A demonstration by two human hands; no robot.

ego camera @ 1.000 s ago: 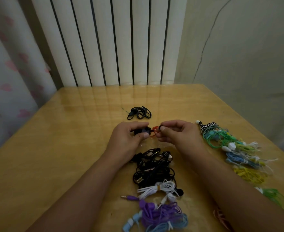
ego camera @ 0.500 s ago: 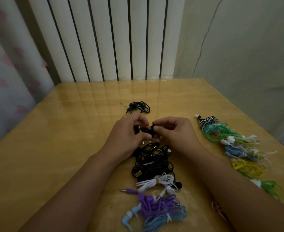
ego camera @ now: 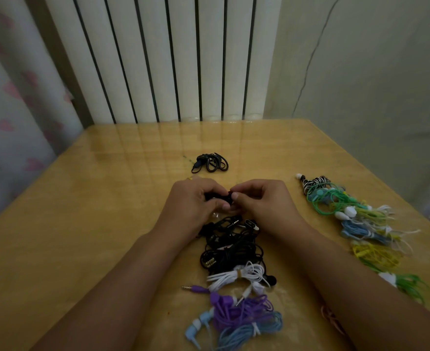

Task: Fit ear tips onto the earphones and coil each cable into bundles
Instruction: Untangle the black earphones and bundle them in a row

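Note:
My left hand (ego camera: 192,202) and my right hand (ego camera: 263,201) meet over the middle of the wooden table (ego camera: 82,224). Between them is a small black earphone (ego camera: 219,197); my left fingers curl round its body and my right fingertips pinch its end. Whether an ear tip sits there is hidden by the fingers. Just below the hands lies a tangle of black earphone cables (ego camera: 230,245).
A coiled black bundle (ego camera: 210,162) lies farther back. White (ego camera: 236,276), purple (ego camera: 236,309) and light blue (ego camera: 244,333) earphones lie near me. A row of zebra, green, blue and yellow bundles (ego camera: 355,219) runs along the right side. A white radiator (ego camera: 173,59) stands behind the table.
The hands have closed together round the black earphone. The small orange-red piece seen between the fingers a second ago is no longer visible.

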